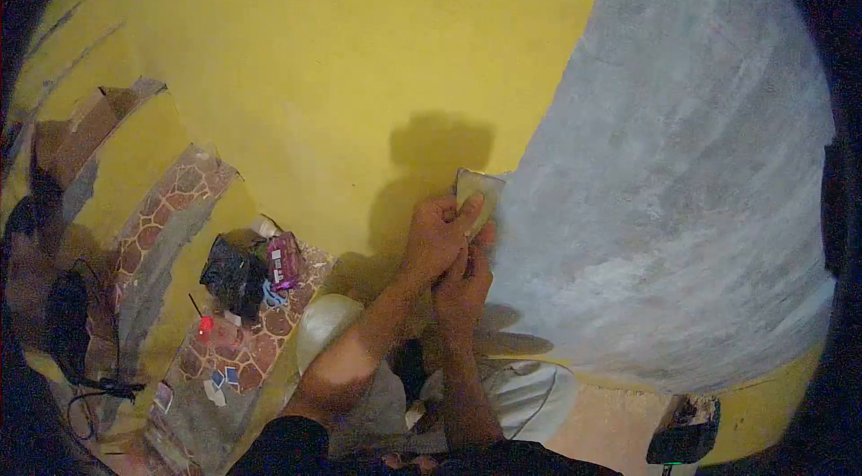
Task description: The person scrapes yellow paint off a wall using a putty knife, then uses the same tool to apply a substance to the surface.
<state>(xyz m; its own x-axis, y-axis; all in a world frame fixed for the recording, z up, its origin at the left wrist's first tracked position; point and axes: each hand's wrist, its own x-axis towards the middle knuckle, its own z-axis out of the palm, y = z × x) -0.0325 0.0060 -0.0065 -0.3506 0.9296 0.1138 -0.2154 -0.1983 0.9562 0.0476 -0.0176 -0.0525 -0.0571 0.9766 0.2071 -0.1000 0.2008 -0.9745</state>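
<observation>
Both my hands are together in front of the wall, around a flat, pale rectangular piece (490, 189) with a darker upper edge. My left hand (435, 235) is closed on it, with a thumb lying along its face. Just below, my right hand (462, 283) is closed too, its fingers up against the piece's lower end. The hands overlap, so the lower part of the piece is hidden. Its exact kind is too blurred to make out.
Yellow wall (314, 54) meets a rough grey patch (664, 162) on the right. Tiled steps run at left. On one lie a black plastic bag (233, 274), a purple packet (283, 260) and a red light (206, 329). A dark object (684, 429) stands at lower right.
</observation>
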